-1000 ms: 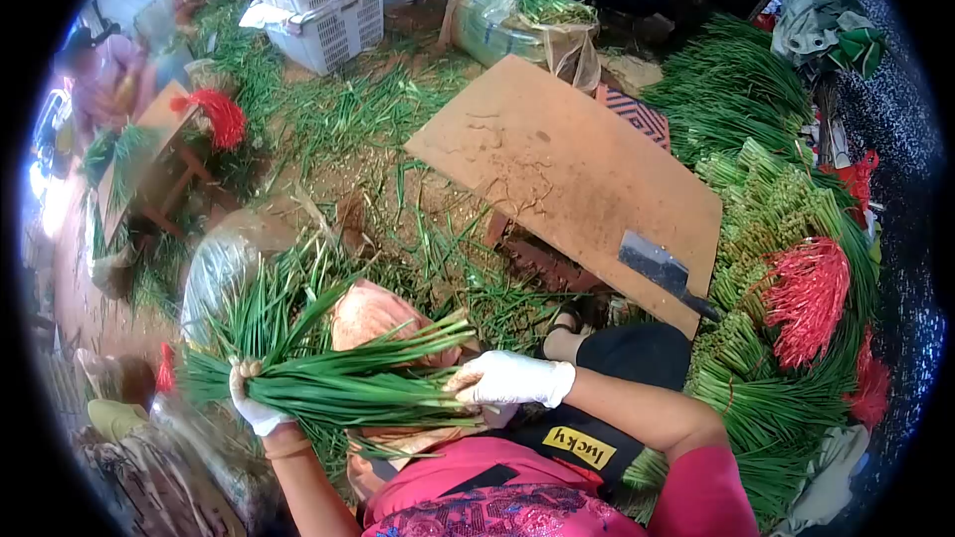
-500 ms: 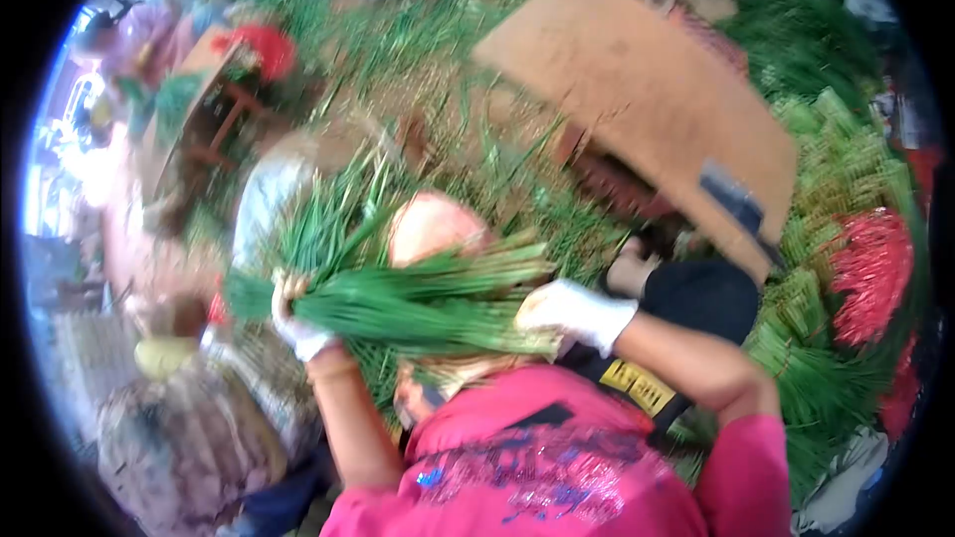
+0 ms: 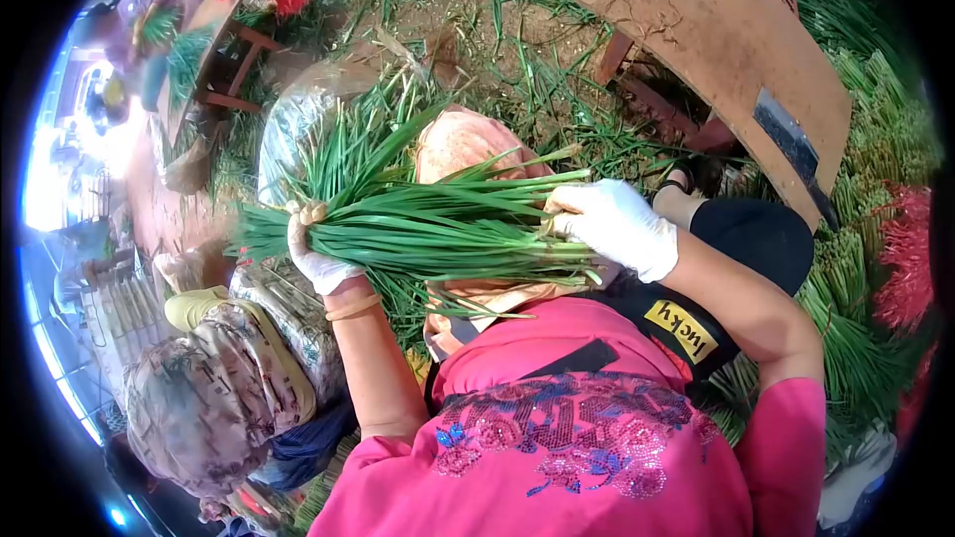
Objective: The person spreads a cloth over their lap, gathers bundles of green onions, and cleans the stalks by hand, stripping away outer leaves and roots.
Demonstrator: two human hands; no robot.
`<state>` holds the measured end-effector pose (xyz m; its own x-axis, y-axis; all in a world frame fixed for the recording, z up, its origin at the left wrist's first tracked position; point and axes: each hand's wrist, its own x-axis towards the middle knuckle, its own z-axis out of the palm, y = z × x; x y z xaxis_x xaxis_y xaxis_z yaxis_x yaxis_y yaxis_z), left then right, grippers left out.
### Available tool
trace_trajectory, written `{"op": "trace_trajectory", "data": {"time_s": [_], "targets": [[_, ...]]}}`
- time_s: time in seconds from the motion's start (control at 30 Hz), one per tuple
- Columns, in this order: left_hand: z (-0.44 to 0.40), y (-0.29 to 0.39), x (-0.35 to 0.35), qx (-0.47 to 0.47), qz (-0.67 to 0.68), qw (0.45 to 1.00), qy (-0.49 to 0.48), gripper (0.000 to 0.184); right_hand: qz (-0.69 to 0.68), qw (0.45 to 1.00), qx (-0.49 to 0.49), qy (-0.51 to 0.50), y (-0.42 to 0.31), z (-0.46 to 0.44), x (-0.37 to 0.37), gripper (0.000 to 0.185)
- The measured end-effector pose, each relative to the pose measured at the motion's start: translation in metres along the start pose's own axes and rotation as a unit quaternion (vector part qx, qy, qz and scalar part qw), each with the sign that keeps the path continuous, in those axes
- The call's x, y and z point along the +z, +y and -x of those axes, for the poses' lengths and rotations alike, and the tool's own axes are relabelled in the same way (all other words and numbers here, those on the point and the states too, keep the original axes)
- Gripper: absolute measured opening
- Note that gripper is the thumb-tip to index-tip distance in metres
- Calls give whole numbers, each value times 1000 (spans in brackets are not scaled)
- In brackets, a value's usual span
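A loose bunch of garlic chives (image 3: 448, 216) lies crosswise above my lap, pale stem ends to the right and green leaf tips to the left. My left hand (image 3: 318, 251), in a white glove, is wrapped round the leafy end. At the stem end, my white-gloved right hand (image 3: 619, 227) has its fingers bent against the stalks, pinching some of them. Below and behind the bunch, a peach-coloured cloth (image 3: 468, 144) covers my knees. More loose chives (image 3: 343, 154) rest on a clear plastic bag (image 3: 284, 129) just beyond my left hand.
A wooden board on a low stand (image 3: 686, 20) is at the upper right, with a dark flat blade-like piece (image 3: 786, 129) on it. Chive piles and red ties (image 3: 903, 259) line the right side. A person in patterned clothing (image 3: 214, 388) sits at left. Scattered leaves cover the ground (image 3: 477, 30).
The view has steadied and shifted, so the board sits further up and right. Both hands still hold the bunch, and the stem ends look more spread.
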<state>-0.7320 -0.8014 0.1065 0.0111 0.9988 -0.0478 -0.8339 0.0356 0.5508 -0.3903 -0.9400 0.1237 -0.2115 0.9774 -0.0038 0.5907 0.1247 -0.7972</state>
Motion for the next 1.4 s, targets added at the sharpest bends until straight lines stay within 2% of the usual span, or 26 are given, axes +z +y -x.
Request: {"op": "trace_trajectory", "data": {"time_s": [0.03,0.1,0.17,0.2,0.23,0.3,0.37,0.43,0.47,0.5,0.57,0.67,0.77,0.83,0.9,0.93,0.97,1.03,1.07,1.1,1.17,1.2,1.23,1.3,1.37,1.4], "targets": [[-1,0,-5,4,-8,1000,13,10,26,999,-21,31,-2,1,-6,15],[1,2,-13,-8,-39,998,49,12,159,985,-68,17,12,6,-12,16],[3,0,-10,-7,-74,990,116,14,243,969,-10,-38,35,16,-22,12],[-1,4,-23,-25,-54,994,94,15,241,970,3,14,54,28,-28,8],[3,1,-17,-18,-80,988,133,13,366,928,48,-54,76,37,-36,9],[13,-7,1,-2,-131,969,209,9,429,854,222,-195,107,56,-57,20],[10,-5,-28,-35,-124,963,237,11,510,800,241,-205,125,71,-59,25],[18,-10,-17,-48,-137,951,274,12,386,903,153,-110,90,66,-60,20],[17,-12,-24,-39,-139,949,279,15,319,943,78,-52,94,65,-47,16],[19,-13,-22,-32,-141,949,281,18,249,965,64,-52,78,58,-43,15],[18,-15,-24,-19,-150,945,291,17,233,956,121,-133,52,46,-43,15],[16,-9,-34,-43,-144,947,284,16,156,982,107,-1,58,44,-32,13],[19,-12,-26,-34,-149,945,289,15,34,993,30,106,71,46,-23,17],[21,-12,-25,-50,-154,945,284,15,-6,994,78,78,68,44,-23,30],[22,-14,-27,-60,-146,947,278,14,-70,982,153,82,59,36,-19,36],[19,-14,-36,-53,-140,947,284,15,-94,978,180,48,59,33,-16,50],[20,-13,-41,-57,-144,946,284,16,-134,974,177,35,72,32,0,52],[19,-14,-41,-62,-150,945,283,18,-234,945,214,-75,58,22,6,49],[18,-13,-46,-50,-150,946,284,21,-315,881,317,-157,52,21,0,41],[19,-12,-45,-57,-151,945,286,21,-243,952,149,-115,54,19,5,28],[20,-12,-44,-72,-150,943,288,21,-318,901,268,-122,57,32,-6,19],[22,-13,-45,-66,-145,944,288,20,-304,951,41,28,90,35,10,17],[22,-16,-44,-61,-139,946,287,19,-380,900,211,47,64,35,-24,15],[25,-19,-40,-75,-144,943,290,18,-516,769,348,145,72,37,-57,14],[23,-17,-52,-91,-145,944,281,18,-560,731,285,267,76,43,-68,12],[22,-20,-49,-86,-145,943,288,18,-566,680,314,344,76,40,-62,13]]}}
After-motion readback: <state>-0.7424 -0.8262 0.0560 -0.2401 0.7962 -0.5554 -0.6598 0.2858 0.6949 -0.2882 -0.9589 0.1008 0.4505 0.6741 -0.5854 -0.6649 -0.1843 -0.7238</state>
